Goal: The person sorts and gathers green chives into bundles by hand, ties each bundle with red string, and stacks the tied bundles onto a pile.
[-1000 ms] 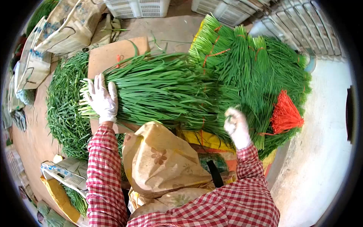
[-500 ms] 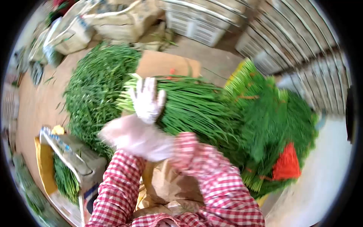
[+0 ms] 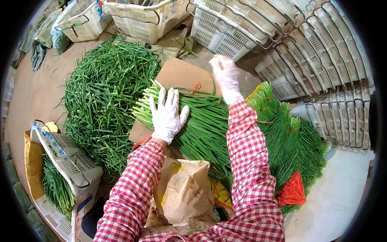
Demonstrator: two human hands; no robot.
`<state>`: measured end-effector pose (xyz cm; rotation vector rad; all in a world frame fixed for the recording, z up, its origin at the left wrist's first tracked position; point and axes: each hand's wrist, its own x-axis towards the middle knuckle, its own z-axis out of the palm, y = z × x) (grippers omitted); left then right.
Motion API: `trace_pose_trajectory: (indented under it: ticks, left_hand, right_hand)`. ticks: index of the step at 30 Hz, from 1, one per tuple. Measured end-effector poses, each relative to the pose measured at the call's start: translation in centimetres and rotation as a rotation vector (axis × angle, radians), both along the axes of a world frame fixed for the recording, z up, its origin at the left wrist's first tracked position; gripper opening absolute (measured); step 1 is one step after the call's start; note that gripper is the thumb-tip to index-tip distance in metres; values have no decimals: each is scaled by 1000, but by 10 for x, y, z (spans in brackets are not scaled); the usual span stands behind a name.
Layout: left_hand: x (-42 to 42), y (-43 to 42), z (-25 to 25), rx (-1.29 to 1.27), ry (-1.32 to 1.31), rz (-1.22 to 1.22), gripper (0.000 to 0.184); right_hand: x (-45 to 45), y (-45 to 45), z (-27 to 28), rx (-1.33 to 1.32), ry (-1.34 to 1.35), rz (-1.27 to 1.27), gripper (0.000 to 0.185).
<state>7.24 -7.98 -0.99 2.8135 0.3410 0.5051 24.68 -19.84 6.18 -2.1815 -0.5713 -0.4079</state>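
My left hand (image 3: 166,117), in a white glove, lies flat with spread fingers on a large bunch of garlic chives (image 3: 201,125). The pale stem ends point left, the green leaves right. Under the bunch is a brown board (image 3: 181,74). A red tie (image 3: 142,141) shows below the stems, and a red end (image 3: 196,87) of a tie lies at the bunch's far side. My right hand (image 3: 226,76), also gloved, is raised beyond the bunch near the board's right edge. Its fingers are curled together, and what they hold, if anything, cannot be made out.
A loose heap of green leaves (image 3: 109,109) lies left. Tied chive bunches (image 3: 282,133) are piled right, with a bundle of red ties (image 3: 292,189) on them. A crate (image 3: 76,157) stands front left, stacked white crates (image 3: 314,60) behind, and a brown paper bag (image 3: 185,193) close to my body.
My right hand has swung from across my left wrist up and to the right, past the bunch. My left hand remains spread on the chives. The view has shifted somewhat.
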Motion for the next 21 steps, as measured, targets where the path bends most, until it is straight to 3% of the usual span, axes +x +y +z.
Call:
trace_pose_trajectory:
  ticks: [2,3,5,7,9,10,11,13,15,17,19,21]
  left_hand:
    - [0,1,0,-2,5,-2,59]
    - [-1,1,2,-3,4,-5,59]
    - [0,1,5,7,17,-18,59]
    - [4,1,24,21,69,-22,58]
    - [14,4,41,160,161,-117,57]
    - [21,8,34,81,-65,-249,56]
    - [26,12,27,92,-122,-353,55]
    - [34,12,16,70,49,-306,55]
    - [36,9,13,79,36,-295,47]
    - [38,10,26,79,235,-292,38]
    - [35,11,16,129,98,-286,35]
    - [31,9,17,112,99,-265,34]
  right_hand:
    - [-20,7,-18,-367,65,275,22]
    - [-18,9,-48,-847,-177,370,22]
    - [-56,-1,-55,-737,-63,257,33]
    - [-79,-7,-52,-801,191,189,35]
    - [-90,-18,-57,-687,199,214,31]
    - [-95,-23,-60,-668,124,217,30]
    - [-100,-27,-64,-677,131,220,30]
    - [-107,-28,-65,-425,111,250,27]
    - [-98,-30,-51,-510,275,323,28]
    - [-75,-25,-29,-794,343,427,27]
    - [-57,-12,-3,-561,371,258,34]
    - [-33,2,-13,-558,116,-86,36]
